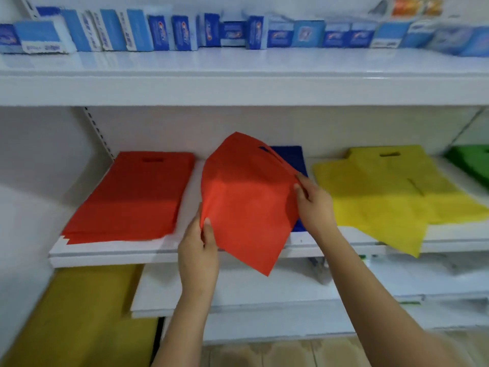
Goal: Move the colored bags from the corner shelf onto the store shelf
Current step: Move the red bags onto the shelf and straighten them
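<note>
- Red bag [246, 202] held in the air over the front of the middle shelf [169, 250], tilted, its lower corner hanging below the shelf edge.
- Left hand [197, 256] pinching the bag's left edge — thumb on the front face, other fingers hidden behind the cloth.
- Right hand [313, 205] gripping the right edge near the handle slot, thumb and fingertips closed on the fabric.
- Red pile [132, 197] lying flat to the left on the same shelf; blue bags [291, 154] partly hidden behind the held one; yellow bags [383, 192] to the right, one drooping over the edge; green ones [473, 160] at far right.
- Probably best placed on the red pile — same colour, handle slot toward the back like the one on top.
- Worth levelling the bag first, both edges taut, then lowering flat so corners match and nothing overhangs.
- Limp cloth, likely to fold or slide: release only once resting on the pile.
- Toothpaste boxes [185, 33] lined up on the shelf above.
</note>
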The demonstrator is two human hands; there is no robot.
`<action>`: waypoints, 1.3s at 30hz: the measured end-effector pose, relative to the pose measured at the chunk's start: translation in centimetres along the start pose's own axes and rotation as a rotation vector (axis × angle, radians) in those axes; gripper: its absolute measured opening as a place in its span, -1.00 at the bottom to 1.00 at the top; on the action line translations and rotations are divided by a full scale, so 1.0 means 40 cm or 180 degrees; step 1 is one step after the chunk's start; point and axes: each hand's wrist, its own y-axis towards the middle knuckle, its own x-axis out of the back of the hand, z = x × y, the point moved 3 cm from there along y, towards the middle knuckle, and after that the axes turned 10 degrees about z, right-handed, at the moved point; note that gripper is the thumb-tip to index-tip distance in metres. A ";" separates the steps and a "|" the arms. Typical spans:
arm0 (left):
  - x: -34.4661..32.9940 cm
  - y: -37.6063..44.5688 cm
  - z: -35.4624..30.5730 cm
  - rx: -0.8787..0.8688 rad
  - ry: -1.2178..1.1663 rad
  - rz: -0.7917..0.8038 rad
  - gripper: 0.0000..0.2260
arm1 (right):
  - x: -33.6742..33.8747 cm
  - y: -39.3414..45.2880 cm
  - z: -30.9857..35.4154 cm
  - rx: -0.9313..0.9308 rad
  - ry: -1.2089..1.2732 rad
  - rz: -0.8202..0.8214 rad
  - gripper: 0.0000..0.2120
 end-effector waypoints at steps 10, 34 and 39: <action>-0.489 -0.163 -0.332 -0.0581 -0.0164 0.0765 -0.64 | 0.533 -0.178 -0.388 -0.0335 -0.0388 -0.0900 -0.63; -1.829 -0.412 -1.063 -0.1647 -0.0087 0.2271 -0.64 | 1.667 -0.416 -1.272 -0.1659 0.0278 -0.2576 -0.65; -2.066 -0.345 -1.186 -0.1688 -0.0163 0.2409 -0.67 | 1.876 -0.298 -1.365 -0.1687 0.0081 -0.2675 -0.63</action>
